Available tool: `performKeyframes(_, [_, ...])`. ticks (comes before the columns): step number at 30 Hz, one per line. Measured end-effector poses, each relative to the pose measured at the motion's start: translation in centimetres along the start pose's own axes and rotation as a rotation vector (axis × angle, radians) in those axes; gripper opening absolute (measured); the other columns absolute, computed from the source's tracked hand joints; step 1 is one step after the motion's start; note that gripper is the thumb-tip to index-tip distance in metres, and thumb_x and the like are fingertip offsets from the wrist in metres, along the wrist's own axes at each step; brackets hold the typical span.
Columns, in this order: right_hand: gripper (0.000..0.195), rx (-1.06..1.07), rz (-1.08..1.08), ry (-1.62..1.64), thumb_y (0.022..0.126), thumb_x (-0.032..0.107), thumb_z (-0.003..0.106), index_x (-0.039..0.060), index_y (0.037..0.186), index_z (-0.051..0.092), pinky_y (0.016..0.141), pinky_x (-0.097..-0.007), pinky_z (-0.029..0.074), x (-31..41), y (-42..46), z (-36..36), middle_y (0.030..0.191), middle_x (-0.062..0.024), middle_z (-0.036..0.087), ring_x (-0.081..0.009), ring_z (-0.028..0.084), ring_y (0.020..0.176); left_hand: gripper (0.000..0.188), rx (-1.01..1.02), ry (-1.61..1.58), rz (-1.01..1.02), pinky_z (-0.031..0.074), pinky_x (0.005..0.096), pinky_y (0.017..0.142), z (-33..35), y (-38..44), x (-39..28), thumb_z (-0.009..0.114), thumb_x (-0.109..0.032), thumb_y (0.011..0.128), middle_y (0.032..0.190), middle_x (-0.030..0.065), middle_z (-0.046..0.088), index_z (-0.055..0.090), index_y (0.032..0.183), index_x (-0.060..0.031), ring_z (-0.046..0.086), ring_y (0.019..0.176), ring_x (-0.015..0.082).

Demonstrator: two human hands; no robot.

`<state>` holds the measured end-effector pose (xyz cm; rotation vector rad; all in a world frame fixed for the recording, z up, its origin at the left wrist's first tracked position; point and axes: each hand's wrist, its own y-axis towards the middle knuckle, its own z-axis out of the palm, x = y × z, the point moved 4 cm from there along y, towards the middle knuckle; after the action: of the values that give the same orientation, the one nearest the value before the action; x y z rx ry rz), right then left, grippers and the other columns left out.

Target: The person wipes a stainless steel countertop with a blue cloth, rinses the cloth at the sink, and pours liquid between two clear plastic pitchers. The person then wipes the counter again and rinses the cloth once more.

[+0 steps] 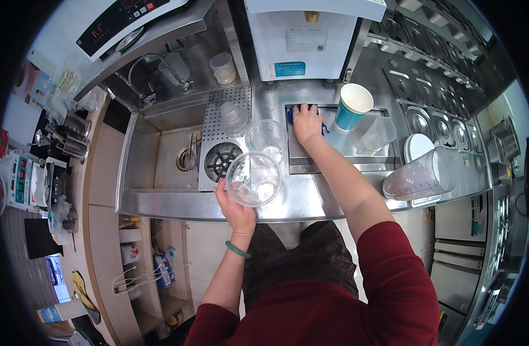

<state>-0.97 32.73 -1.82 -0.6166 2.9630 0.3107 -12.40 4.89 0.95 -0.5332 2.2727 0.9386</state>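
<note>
My left hand point(237, 209) holds a clear plastic cup point(253, 179) above the steel counter's front edge. Just behind it stands another clear plastic cup point(266, 139). My right hand point(306, 121) lies on a dark blue cloth point(291, 116) at the left end of a recessed steel tray point(342, 161); the palm hides part of the cloth. Right of that hand are a teal paper cup with a white inside point(350, 114) and a clear measuring cup point(379, 135), which leans. A large clear pitcher point(413, 175) stands by the counter's right front, near a round white lid point(419, 148).
A steel sink point(171, 147) with a curved faucet point(134, 71) lies left, beside a perforated drain plate point(216, 110) and a round rinser point(221, 161). A white dispenser point(305, 47) stands at the back. Lidded steel containers point(420, 119) line the right side.
</note>
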Motion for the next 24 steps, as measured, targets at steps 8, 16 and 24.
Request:
performKeyframes(8, [0.014,0.057,0.256,0.092,0.087,0.022,0.051,0.0096,0.093,0.055,0.06,-0.0372,0.051,-2.0,0.6,0.4,0.103,-0.011,0.056,-0.0297,0.053,0.097,0.019,-0.006,0.061,0.057,0.032,0.0444,0.099,0.1,-0.2,-0.3,0.052,-0.017,0.09,0.118,0.0189,0.051,0.058,0.095,0.0004,0.047,0.111,0.038])
performKeyframes(16, [0.028,-0.004,0.051,0.357,0.083,0.012,0.052,0.0156,0.109,0.063,0.082,-0.0426,0.047,0.5,-2.4,-2.0,0.111,-0.0116,0.05,-0.0295,0.046,0.11,0.023,0.046,0.04,0.044,0.026,0.0511,0.105,0.5,-0.5,0.5,0.051,-0.016,0.088,0.12,0.021,0.05,0.058,0.101,0.0012,0.045,0.113,0.0412])
performKeyframes(24, [0.036,0.128,-0.224,0.594,0.079,0.001,0.056,0.0229,0.104,0.071,0.091,-0.0364,0.047,-2.2,-9.3,-3.5,0.115,-0.007,0.053,-0.0287,0.048,0.11,0.023,0.047,0.003,0.037,0.022,0.0531,0.109,0.5,-0.4,0.4,0.049,-0.017,0.088,0.118,0.0202,0.051,0.06,0.099,0.0012,0.045,0.113,0.0417])
